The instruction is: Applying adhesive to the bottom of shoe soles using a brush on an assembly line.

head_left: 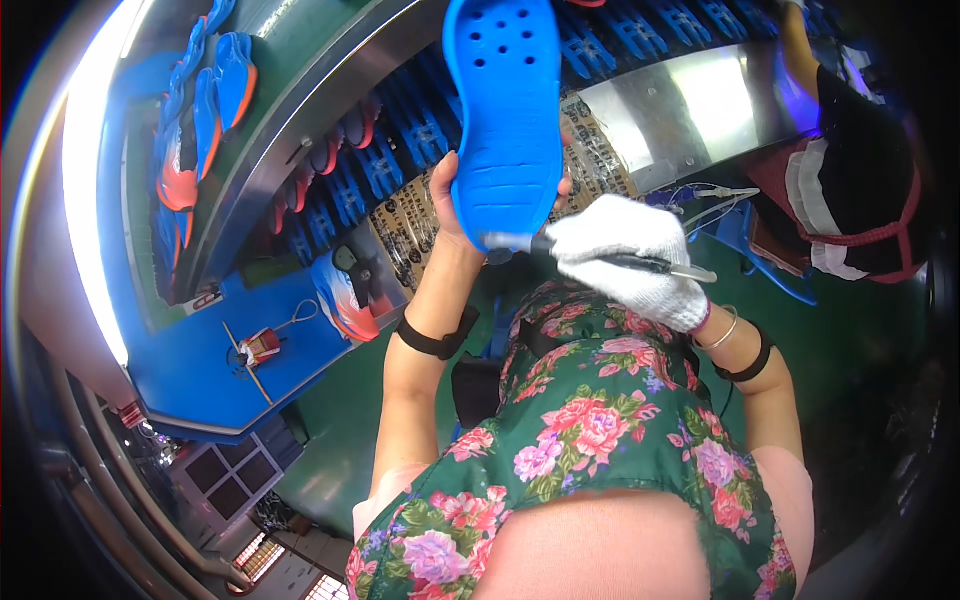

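A bright blue shoe sole [510,130] with round holes at its far end and grooves toward its near end is held up in front of me. Bare fingers of my left hand [449,200] are closed around it from underneath, with the thumb at its left edge and fingertips showing at its right edge. My right hand [630,255], in a white knitted glove, grips a brush [520,242] with pale bristles and a dark handle. The bristles are at the sole's near end; contact looks likely but is blurred. The brush's handle sticks out past the glove on the right.
Beyond the sole runs a curved line of blue clamps [400,150] beside a metal rail [290,140]. Blue-and-orange shoe parts [232,80] stand at far left; another [345,300] sits near a blue table [190,365] bearing a red spool [262,346]. A co-worker's arm [797,55] shows at upper right.
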Motion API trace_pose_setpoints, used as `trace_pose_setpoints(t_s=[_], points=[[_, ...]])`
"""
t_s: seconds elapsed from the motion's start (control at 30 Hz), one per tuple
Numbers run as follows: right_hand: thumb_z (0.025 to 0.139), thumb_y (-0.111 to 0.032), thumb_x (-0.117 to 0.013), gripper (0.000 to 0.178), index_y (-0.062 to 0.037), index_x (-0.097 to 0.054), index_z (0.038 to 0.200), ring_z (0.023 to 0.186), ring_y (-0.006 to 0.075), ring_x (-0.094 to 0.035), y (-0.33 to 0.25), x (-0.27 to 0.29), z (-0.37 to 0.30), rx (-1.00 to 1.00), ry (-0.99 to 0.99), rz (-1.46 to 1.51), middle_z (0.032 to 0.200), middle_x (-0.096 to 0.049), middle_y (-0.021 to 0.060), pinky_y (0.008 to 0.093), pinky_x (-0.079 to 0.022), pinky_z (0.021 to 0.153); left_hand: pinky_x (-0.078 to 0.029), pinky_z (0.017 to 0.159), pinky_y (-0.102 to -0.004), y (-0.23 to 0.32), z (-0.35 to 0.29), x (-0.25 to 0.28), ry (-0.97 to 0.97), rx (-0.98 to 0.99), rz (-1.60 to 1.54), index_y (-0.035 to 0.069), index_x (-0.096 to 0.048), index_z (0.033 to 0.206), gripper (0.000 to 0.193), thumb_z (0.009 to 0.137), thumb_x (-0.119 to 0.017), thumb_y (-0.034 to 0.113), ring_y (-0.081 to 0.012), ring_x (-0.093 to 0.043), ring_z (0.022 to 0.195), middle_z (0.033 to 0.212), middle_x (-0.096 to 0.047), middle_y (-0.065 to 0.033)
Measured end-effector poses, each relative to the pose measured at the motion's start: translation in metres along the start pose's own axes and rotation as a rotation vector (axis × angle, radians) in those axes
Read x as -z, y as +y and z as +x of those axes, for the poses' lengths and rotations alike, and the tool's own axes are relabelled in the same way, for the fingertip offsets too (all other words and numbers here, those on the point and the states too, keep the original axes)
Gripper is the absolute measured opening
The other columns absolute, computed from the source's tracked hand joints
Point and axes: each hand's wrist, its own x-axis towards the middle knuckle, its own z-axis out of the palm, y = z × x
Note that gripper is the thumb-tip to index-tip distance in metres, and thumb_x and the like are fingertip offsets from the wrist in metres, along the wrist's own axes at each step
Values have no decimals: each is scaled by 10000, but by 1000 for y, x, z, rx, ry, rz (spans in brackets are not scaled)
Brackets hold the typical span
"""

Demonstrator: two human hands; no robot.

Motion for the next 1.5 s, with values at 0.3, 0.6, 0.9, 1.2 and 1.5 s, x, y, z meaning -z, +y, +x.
trace_pose_setpoints(t_s=[0.3,0.6,0.9,1.2,1.5], points=[[809,-85,-784,340,-104,-752,1146,878,278,-711,8,-7,-28,416,-201,-308,1141,-748,112,380,-588,747,-558,844,-503,12,8,-12,102,116,143,18,-259,1592,1056,834,-671,626,-444,-633,1024,1477,-415,-335],[778,-73,-789,358,-103,-763,1134,901,282,-726,1,0,-25,436,-153,-456,1117,-757,121,375,-588,753,-521,1020,-575,16,13,-10,26,98,72,-36,-339,1551,945,844,-639,515,-532,-624,1159,1430,-509,-345],[793,-30,-827,206,-80,-791,989,848,259,-724,-5,-11,-12,205,26,-253,993,-766,110,354,-576,759,-516,1041,-580,11,21,-3,-70,24,24,-43,-326,1553,981,836,-661,537,-530,-610,1186,1469,-476,-329],[831,-46,-804,189,-51,-800,1019,904,184,-735,-3,0,-13,-172,-100,108,978,-769,111,310,-581,819,-576,947,-571,4,27,8,-48,26,-48,-42,-322,1550,933,892,-610,553,-526,-630,1154,1446,-501,-323],[882,-22,-760,192,-7,-767,1073,921,139,-718,13,64,36,-184,298,23,1036,-765,97,291,-580,844,-526,1005,-602,-22,27,5,179,129,-218,-5,-340,1557,824,953,-547,515,-481,-605,1206,1451,-515,-286]])
